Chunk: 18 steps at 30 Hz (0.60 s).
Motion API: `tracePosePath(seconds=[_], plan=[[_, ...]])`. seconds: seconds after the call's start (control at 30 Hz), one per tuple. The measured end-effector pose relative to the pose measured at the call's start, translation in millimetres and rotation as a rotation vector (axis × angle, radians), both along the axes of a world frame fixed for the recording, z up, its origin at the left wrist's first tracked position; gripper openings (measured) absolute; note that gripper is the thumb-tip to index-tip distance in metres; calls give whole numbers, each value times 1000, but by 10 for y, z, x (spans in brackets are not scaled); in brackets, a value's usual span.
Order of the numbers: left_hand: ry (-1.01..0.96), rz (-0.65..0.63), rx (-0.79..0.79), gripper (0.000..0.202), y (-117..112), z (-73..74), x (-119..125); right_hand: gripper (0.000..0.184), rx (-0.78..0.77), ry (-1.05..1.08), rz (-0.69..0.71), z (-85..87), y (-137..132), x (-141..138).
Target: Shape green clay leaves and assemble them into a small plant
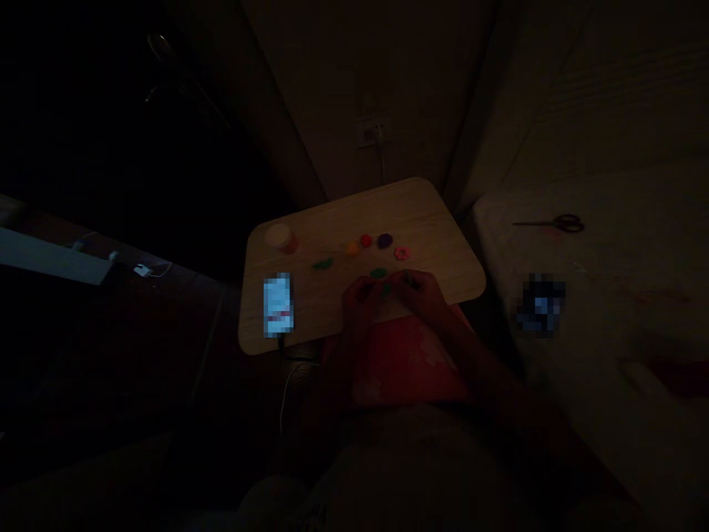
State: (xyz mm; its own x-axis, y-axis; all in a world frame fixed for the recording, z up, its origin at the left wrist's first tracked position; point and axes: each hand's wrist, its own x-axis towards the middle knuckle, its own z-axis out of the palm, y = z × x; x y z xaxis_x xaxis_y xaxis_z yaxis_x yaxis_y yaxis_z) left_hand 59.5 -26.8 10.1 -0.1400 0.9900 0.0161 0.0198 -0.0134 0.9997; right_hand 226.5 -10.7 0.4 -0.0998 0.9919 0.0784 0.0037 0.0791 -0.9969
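In the dim head view, my left hand [359, 297] and my right hand [419, 292] meet above the near edge of the small wooden table. Both are closed, with their fingertips around a small piece of green clay [386, 288]; its exact shape is lost in the dark. Just beyond the fingers lies a green clay oval [378, 273]. Further back sit a red ball [366, 241], a dark purple lump [385, 241], an orange-yellow lump [353, 249] and a pink flower-like ring [402, 253]. Left of these is a green leaf-like piece [323, 264].
A lidded tub [281, 238] stands at the table's back left, with a lit phone [278, 304] and its cable in front. Scissors [554, 223] and a blurred-out device [541, 305] lie on the pale surface at right. A wall socket [374, 131] is behind the table.
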Motion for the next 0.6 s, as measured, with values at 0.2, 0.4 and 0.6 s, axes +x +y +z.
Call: tracePosePath(seconds=[0.2,0.4,0.6], plan=[[-27,45,-18,31,2,10,20,25,41,-4,-39,-4,4,-11],[19,45,-6,31,19,-9,7,24,51,-47,-39,-25,6,-28],[-9,-5,30,28,0,11,20,23,54,-89,-66,-39,9,-28]])
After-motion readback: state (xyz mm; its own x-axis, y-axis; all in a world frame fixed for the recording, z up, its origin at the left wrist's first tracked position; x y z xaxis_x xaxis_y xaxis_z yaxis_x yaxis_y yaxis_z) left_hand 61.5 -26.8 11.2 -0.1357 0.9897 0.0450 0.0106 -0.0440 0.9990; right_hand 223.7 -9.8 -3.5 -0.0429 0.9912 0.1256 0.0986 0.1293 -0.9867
